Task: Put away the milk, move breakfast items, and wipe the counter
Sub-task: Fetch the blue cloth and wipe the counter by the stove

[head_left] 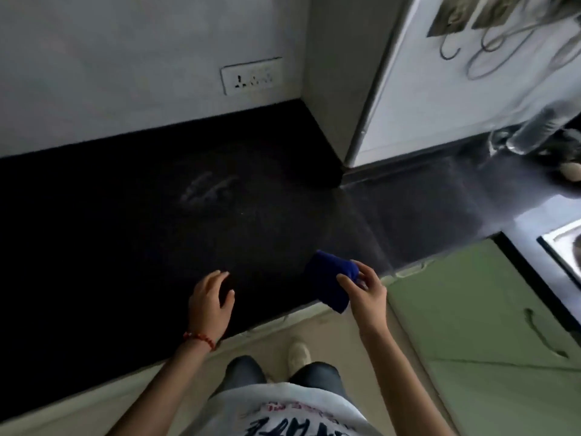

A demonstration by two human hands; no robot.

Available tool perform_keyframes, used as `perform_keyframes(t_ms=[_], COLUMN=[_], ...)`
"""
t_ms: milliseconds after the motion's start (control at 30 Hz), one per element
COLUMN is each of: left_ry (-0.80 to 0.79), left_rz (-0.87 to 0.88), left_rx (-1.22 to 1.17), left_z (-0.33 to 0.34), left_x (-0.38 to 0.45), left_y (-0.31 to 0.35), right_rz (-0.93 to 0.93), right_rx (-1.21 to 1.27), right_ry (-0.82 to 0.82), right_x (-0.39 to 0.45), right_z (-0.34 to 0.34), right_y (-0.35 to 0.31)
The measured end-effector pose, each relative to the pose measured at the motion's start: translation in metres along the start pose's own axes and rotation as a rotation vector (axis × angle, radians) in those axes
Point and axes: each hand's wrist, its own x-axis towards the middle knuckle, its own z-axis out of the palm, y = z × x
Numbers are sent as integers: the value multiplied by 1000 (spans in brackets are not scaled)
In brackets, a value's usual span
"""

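A blue cloth (330,280) is gripped in the right hand (361,291), held over the front edge of the dark desk (125,231). The left hand (209,302) rests beside it near that edge, fingers relaxed, holding nothing.

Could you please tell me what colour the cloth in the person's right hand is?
The cloth is deep blue, per the head view.
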Motion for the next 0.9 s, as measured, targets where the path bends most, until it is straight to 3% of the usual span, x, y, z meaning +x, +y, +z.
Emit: perform_keyframes(t_ms=[200,333,400,500,633,900], left_ry=[92,100,88,49,23,-6], left_rz=[-258,-318,-324,-313,-306,-326], left_rx=[164,247,289,336,398,468], left_z=[-12,-20,-26,-35,-43,-43], left_x=[21,37,46,56,64,69], left_y=[-25,-41,-50,-63,-79,-82], right_rz=[-11,8,-135,-505,-773,-891], right_rx=[-109,-182,-472,-894,-1138,-1283], right_ry=[-306,-463,-407,-263,-354,-453], right_x=[56,86,99,101,93,151], right_z=[67,117,137,151,160,212], right_y=[-32,-38,-32,-19,10,3])
